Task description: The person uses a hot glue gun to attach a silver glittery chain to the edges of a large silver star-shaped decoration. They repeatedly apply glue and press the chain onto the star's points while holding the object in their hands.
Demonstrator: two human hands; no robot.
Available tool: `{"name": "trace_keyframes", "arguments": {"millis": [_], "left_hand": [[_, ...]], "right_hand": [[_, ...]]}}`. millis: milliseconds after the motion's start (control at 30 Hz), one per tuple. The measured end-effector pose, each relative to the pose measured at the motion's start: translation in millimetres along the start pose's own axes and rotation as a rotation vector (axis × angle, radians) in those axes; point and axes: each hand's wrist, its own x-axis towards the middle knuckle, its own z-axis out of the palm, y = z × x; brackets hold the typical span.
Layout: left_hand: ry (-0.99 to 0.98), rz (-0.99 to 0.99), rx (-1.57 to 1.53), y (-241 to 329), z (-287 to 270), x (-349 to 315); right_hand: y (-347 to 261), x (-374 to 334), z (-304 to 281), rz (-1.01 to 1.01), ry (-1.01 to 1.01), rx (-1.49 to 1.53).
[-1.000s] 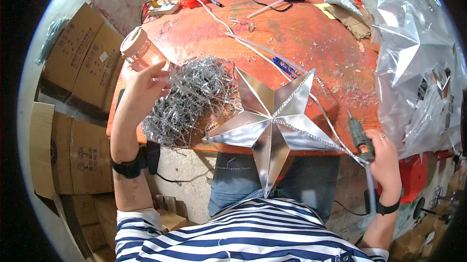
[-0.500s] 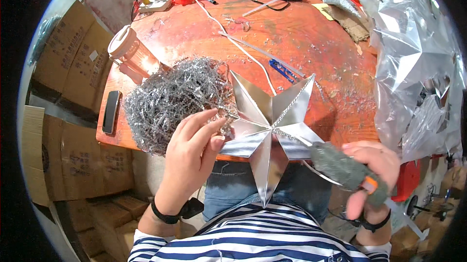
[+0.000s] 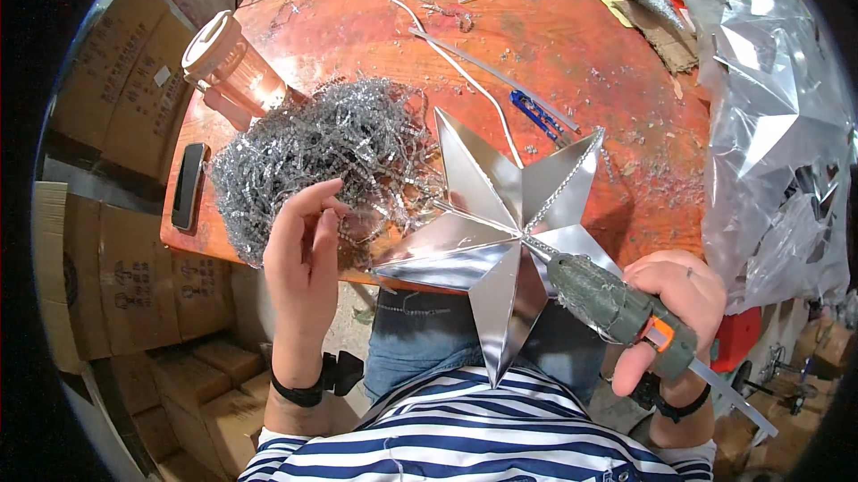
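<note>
From where I stand, a silver foil star [image 3: 487,254] lies at the near edge of the bench [image 3: 626,80], its lowest point jutting out over the person's jeans [image 3: 407,330]. A sparkly silver trim [image 3: 563,182] runs along one ridge, from the middle of the star up to the upper right tip. The right hand [image 3: 684,299] is wrapped round a dark green glue gun [image 3: 617,303] with an orange part on its body; its nozzle is aimed at the star's centre, though I can't tell whether it touches. A pale glue stick [image 3: 737,401] pokes out of the gun's back end. The left hand [image 3: 308,245] is loosely curled in front of a tangled heap of silver tinsel [image 3: 313,147], with a narrow gap between thumb and forefinger; whether a strand is caught there, I can't make out

Behind the heap stands a lidded clear cup [image 3: 237,66], tilted by the lens, and a black phone [image 3: 189,187] lies at the bench's left edge. Beyond the star are a blue tool [image 3: 536,114], a loose glue stick [image 3: 492,77] and a white cord [image 3: 429,30]. Silvery plastic sheeting [image 3: 778,124] drapes over the right side, and cardboard boxes [image 3: 125,285] are stacked on the left
</note>
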Motion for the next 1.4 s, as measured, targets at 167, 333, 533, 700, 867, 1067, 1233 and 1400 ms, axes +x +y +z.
{"name": "trace_keyframes", "arguments": {"millis": [167, 333, 533, 700, 867, 1067, 1233, 1400], "left_hand": [[-0.049, -0.133, -0.377, -1, -2, -1], [-0.002, -0.270, -0.717, -9, -6, 0], [0.041, -0.354, -0.959, -14, -10, 5], [0.031, -0.336, -1.060, -26, -14, 3], [-0.061, -0.306, -1.183, -31, -17, 5], [-0.103, -0.199, -0.972, -8, -4, 10], [-0.352, -0.053, -0.363, 7, -7, 15], [-0.273, 0.136, 0.084, 14, -2, 11]], "right_hand": [[1, -3, -1, 0.007, -0.019, -0.053], [0, -11, -3, 0.027, -0.044, -0.068], [-4, -14, -7, 0.034, -0.083, -0.052], [-9, -12, -7, 0.022, -0.102, -0.067], [-12, -19, -10, 0.065, -0.164, -0.046], [-19, -21, -16, 0.098, -0.312, 0.004], [-15, -31, -4, -0.038, -0.297, 0.036], [-16, -35, -4, -0.030, -0.255, 0.077]]}}
